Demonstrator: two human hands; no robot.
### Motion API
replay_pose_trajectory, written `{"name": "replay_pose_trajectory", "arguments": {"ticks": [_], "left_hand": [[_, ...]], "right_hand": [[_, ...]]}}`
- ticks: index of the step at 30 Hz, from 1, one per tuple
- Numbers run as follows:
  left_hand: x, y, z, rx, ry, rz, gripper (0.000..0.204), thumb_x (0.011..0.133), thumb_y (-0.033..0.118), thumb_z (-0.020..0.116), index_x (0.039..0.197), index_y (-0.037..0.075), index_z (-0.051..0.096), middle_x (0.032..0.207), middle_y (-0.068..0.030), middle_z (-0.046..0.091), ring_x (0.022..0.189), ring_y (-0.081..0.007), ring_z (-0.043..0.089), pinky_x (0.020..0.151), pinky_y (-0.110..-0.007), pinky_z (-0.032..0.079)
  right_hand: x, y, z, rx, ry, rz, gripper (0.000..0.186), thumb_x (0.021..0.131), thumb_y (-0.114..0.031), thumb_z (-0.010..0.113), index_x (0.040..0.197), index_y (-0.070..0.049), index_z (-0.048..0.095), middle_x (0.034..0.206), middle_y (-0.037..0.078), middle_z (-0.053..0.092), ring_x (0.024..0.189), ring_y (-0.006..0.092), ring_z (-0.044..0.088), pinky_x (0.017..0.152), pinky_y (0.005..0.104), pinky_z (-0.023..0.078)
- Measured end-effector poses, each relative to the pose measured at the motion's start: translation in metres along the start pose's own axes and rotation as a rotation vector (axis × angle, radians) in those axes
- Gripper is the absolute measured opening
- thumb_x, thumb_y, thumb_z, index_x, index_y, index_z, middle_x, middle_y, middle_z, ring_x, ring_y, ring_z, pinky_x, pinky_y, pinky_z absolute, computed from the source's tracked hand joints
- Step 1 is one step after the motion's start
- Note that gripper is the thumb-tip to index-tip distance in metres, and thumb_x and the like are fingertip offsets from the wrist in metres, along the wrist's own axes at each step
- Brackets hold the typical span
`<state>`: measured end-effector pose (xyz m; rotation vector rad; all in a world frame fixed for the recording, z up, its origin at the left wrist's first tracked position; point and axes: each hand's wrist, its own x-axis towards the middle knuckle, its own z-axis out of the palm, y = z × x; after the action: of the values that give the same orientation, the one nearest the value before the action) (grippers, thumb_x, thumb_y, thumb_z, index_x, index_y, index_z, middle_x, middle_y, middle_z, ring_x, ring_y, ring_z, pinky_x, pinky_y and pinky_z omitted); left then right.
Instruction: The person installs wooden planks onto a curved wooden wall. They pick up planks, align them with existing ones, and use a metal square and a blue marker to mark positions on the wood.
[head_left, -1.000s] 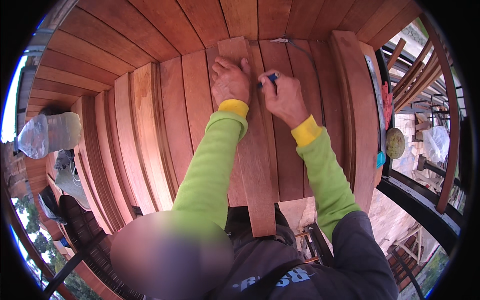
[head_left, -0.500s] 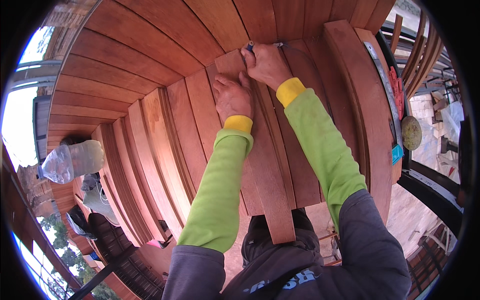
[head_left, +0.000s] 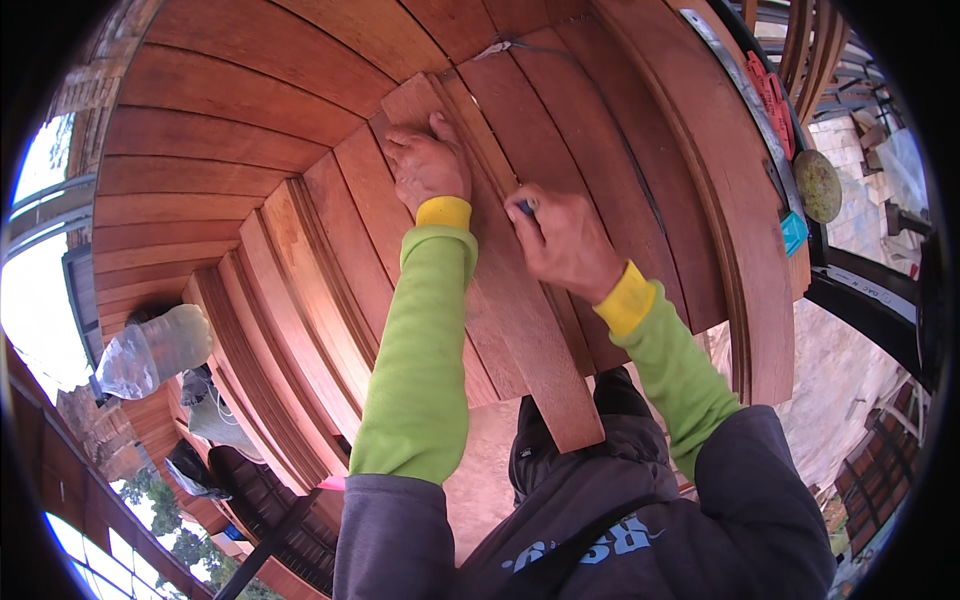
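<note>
A loose reddish-brown wooden plank (head_left: 530, 340) lies over fixed boards, its near end jutting past their edge toward my body. My left hand (head_left: 430, 165) presses on the plank's far part, fingers apart and holding nothing. Beside the plank's right edge, my right hand (head_left: 565, 235) is closed around a small tool with a dark blue end (head_left: 527, 205). Its working tip is hidden, so its kind is unclear. Under that hand runs a seam between the plank and the fixed board (head_left: 570, 130) to its right.
Several loose planks (head_left: 300, 290) stand in a row at left, near a clear plastic bottle (head_left: 150, 350). On the right are a curved thick board (head_left: 700, 180), a metal ruler (head_left: 735, 70), red clips (head_left: 770, 100), a round greenish object (head_left: 818, 186) and a turquoise item (head_left: 794, 234).
My right hand has drawn back toward my body along the plank's right edge, still gripping the blue-ended tool. My left hand stays on the plank. The view has shifted slightly.
</note>
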<state>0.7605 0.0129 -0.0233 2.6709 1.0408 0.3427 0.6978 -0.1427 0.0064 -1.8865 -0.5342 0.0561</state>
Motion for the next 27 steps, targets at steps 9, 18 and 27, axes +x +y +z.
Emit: {"name": "replay_pose_trajectory", "arguments": {"ticks": [9, 18, 27], "left_hand": [[0.005, 0.0, 0.004, 0.039, 0.048, 0.037, 0.057, 0.09, 0.05, 0.046, 0.108, -0.005, 0.045, 0.106, -0.0289, 0.056, 0.093, -0.0444, 0.06, 0.077, -0.051, 0.05], [0.003, 0.0, 0.002, 0.045, -0.031, 0.019, 0.059, 0.09, 0.049, 0.046, 0.114, -0.005, 0.042, 0.108, -0.027, 0.055, 0.096, -0.0413, 0.06, 0.079, -0.049, 0.05], [0.004, 0.002, -0.002, 0.087, -0.079, -0.017, 0.065, 0.089, 0.049, 0.046, 0.119, -0.008, 0.041, 0.112, -0.0242, 0.055, 0.098, -0.0381, 0.061, 0.08, -0.047, 0.051]], "right_hand": [[-0.116, -0.036, -0.029, 0.019, -0.175, 0.2, 0.009, 0.084, -0.007, 0.058, 0.089, -0.001, 0.053, 0.079, 0.021, 0.059, 0.071, 0.0411, 0.06, 0.06, 0.0447, 0.049], [0.164, 0.05, 0.041, -0.101, 0.151, -0.222, 0.021, 0.085, -0.015, 0.055, 0.08, 0.004, 0.057, 0.067, 0.022, 0.06, 0.066, 0.0406, 0.061, 0.061, 0.0467, 0.049], [0.128, 0.035, 0.032, -0.282, 0.041, -0.135, 0.027, 0.084, -0.019, 0.055, 0.069, 0.004, 0.061, 0.067, 0.023, 0.059, 0.063, 0.04, 0.06, 0.06, 0.0449, 0.05]]}}
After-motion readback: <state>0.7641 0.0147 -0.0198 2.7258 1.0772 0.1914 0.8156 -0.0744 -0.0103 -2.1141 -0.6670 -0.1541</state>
